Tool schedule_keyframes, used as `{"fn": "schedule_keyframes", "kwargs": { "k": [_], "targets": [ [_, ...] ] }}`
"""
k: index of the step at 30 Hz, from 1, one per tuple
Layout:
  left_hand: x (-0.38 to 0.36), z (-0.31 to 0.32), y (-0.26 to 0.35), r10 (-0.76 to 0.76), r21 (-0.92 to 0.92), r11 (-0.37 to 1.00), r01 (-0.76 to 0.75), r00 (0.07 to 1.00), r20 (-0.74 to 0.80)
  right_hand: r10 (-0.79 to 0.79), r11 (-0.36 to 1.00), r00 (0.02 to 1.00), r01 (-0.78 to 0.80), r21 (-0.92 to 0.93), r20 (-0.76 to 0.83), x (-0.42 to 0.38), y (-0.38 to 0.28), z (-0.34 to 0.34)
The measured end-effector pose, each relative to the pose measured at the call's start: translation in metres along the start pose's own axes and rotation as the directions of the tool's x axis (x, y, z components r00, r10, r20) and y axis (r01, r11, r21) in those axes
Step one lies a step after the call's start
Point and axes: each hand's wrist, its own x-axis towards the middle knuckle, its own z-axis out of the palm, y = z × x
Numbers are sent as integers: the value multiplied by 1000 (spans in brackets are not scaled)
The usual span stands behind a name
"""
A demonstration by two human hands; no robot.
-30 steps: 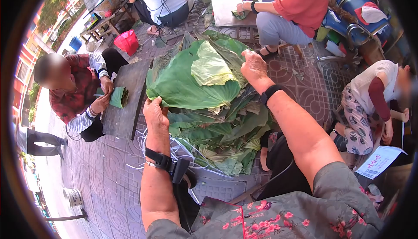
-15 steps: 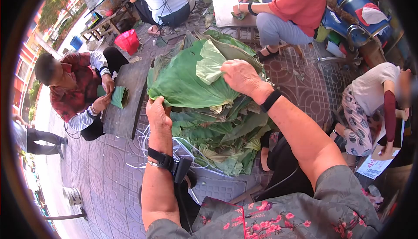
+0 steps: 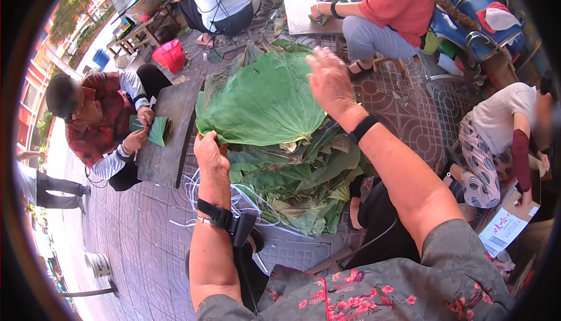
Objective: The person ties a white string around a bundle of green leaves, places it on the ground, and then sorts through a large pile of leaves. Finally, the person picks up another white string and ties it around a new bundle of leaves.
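Note:
A large green leaf (image 3: pixel 263 102) lies spread flat on top of a tall pile of leaves (image 3: pixel 298 175). My left hand (image 3: pixel 211 148) pinches the near left edge of this leaf between thumb and fingers. At the leaf's upper right edge is my right hand (image 3: pixel 333 81), its fingers apart and slightly blurred, with nothing seen in it. White plastic strips (image 3: pixel 190 198) trail out beside the bottom of the pile.
To the left, a person (image 3: pixel 105 110) folds a green leaf at a dark board (image 3: pixel 169 128). Another person in red works at a pale board (image 3: pixel 304 17) beyond the pile. At right, someone bends over a cardboard box (image 3: pixel 508 221). A red bucket (image 3: pixel 169 56) stands upper left.
The leaf's folded-over far flap has been opened out flat. My right hand has let go of it and moved up and slightly right. My left hand keeps its hold.

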Motion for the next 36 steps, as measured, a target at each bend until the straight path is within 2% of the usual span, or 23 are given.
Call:
{"fn": "schedule_keyframes", "kwargs": {
  "k": [2,3,7,10,11,12,13,14,15,17,18,20,21,24,25,28,29,30,31,34,36],
  "targets": [
    [-2,1,0,13,-1,1000,-13,1000,-14,-135,989,959,117,86,248,-8,-5,4],
    [-2,1,0,19,3,1000,-19,1000,-23,-51,994,876,0,106,479,-10,-4,4],
    [17,-26,-10,40,58,998,-38,998,-41,46,981,810,-148,128,585,-16,4,9],
    [28,-29,-3,336,304,918,-254,905,-260,75,988,824,-139,71,562,-16,0,13],
    [15,-17,-1,551,425,793,-437,811,-194,85,991,797,-132,34,598,-14,-2,13],
    [5,-6,6,748,668,462,-583,661,59,69,996,847,-91,15,528,-15,-4,15],
    [-4,2,11,799,768,42,-639,483,358,47,999,890,-49,-6,454,-17,-7,18],
    [-22,17,18,702,714,-48,-698,485,522,20,999,926,-9,-31,378,-19,-11,20],
    [-38,30,18,580,642,-122,-757,471,665,-3,1000,910,-5,18,414,-16,-17,13],
    [-55,45,2,387,643,-301,-705,526,758,-87,995,896,62,72,435,-17,-22,18],
    [-54,41,-3,280,695,-263,-670,636,719,-126,991,887,92,97,443,-19,-22,19],
    [-45,26,-25,34,788,-210,-579,801,598,-100,991,843,39,125,529,-21,-21,18],
    [-45,25,-28,82,787,-181,-590,789,609,-110,988,831,31,151,546,-20,-19,18],
    [-45,25,-32,109,789,-244,-565,792,601,-105,983,823,1,184,559,-20,-15,20],
    [-48,29,-30,171,775,-243,-583,761,626,-101,983,821,-5,184,561,-19,-15,20],
    [-76,52,-21,210,636,-186,-749,602,770,-86,984,840,-12,176,536,-16,-16,20],
    [-86,56,-25,180,614,-184,-767,588,789,-75,987,845,-13,160,529,-16,-18,19],
    [-93,56,-33,103,605,-192,-773,598,795,-70,989,849,-7,144,523,-15,-21,18],
    [-96,53,-45,93,611,-200,-766,606,790,-51,992,879,-9,124,475,-16,-25,19],
    [-99,52,-60,101,609,-231,-759,604,791,-137,984,903,76,163,408,-15,-33,22],
    [-101,53,-59,104,601,-249,-759,596,796,-146,984,895,89,152,422,-17,-35,25]
  ]
}}
